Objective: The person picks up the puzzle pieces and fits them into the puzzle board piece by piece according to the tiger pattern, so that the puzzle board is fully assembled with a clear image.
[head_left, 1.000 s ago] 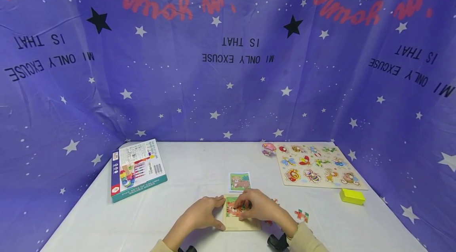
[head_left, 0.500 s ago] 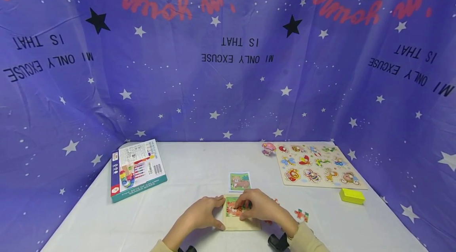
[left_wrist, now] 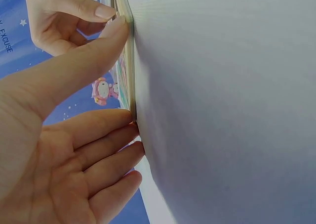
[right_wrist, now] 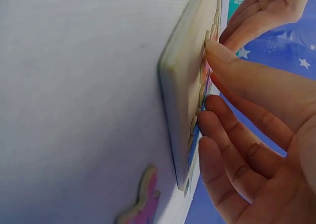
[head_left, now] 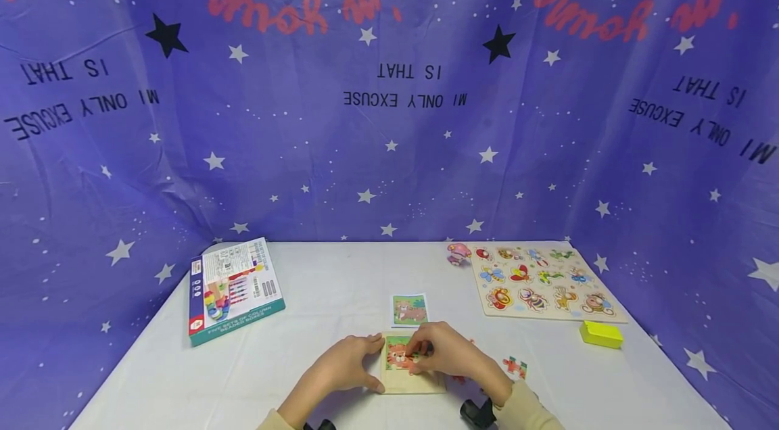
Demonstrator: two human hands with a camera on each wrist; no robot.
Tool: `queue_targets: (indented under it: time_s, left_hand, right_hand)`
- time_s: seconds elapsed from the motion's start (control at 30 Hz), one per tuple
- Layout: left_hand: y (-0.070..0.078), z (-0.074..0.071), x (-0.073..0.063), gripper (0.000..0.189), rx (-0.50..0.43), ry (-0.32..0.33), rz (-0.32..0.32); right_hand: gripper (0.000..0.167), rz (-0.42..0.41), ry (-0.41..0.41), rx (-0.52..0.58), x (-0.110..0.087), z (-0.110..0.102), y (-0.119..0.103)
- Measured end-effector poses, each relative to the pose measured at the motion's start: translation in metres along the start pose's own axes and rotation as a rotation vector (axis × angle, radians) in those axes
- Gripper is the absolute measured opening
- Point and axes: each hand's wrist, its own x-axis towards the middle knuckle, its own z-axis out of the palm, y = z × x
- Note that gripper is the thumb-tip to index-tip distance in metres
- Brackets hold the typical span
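A small wooden puzzle board (head_left: pixel 414 387) lies on the white table, its upper part filled with tiger-picture pieces (head_left: pixel 398 357). My left hand (head_left: pixel 347 362) steadies the board's left edge, thumb at the near corner and index finger at the far one, fingers fairly straight. Over the board, my right hand (head_left: pixel 447 351) pinches a puzzle piece (right_wrist: pixel 204 68) between thumb and index finger, low against the pieces lying there. The hand partly hides it in the head view. Loose puzzle pieces (head_left: pixel 515 368) lie to the right, some under the right forearm.
Behind the board lies a tiger picture card (head_left: pixel 410 312). A boxed bead set (head_left: pixel 240 291) stands on the left. At the right are an insect peg board (head_left: pixel 548 315), a yellow block (head_left: pixel 601 335) and a pink figurine (head_left: pixel 459 254). A purple curtain surrounds the table.
My right index finger has shifted slightly to the right, so more of the tiger's face shows. The left hand and the board have stayed in place.
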Motion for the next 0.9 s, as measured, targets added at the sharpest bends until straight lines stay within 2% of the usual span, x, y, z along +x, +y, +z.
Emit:
queue_targets:
  time_s: [0.23,0.4,0.53,0.7,0.9]
  left_hand:
    - [-0.002,0.001,0.000,0.081,-0.002,0.005,0.000]
    - [-0.003,0.002,0.001,0.082,-0.009,-0.001,0.002]
    - [-0.002,0.002,0.002,0.082,-0.010,-0.008,-0.010]
    - [-0.001,0.002,0.001,0.082,-0.008,-0.009,-0.018]
    - [0.000,0.002,0.000,0.081,0.001,0.001,-0.011]
  right_hand:
    - [0.020,-0.022,0.000,0.010,0.000,0.000,0.002]
    - [0.023,-0.037,0.005,0.061,-0.007,-0.006,0.006]
    - [0.024,0.005,0.035,0.113,-0.017,-0.014,0.012]
    - [0.025,0.032,0.068,0.110,-0.033,-0.026,0.019]
    - [0.026,0.014,0.105,0.081,-0.054,-0.041,0.028]
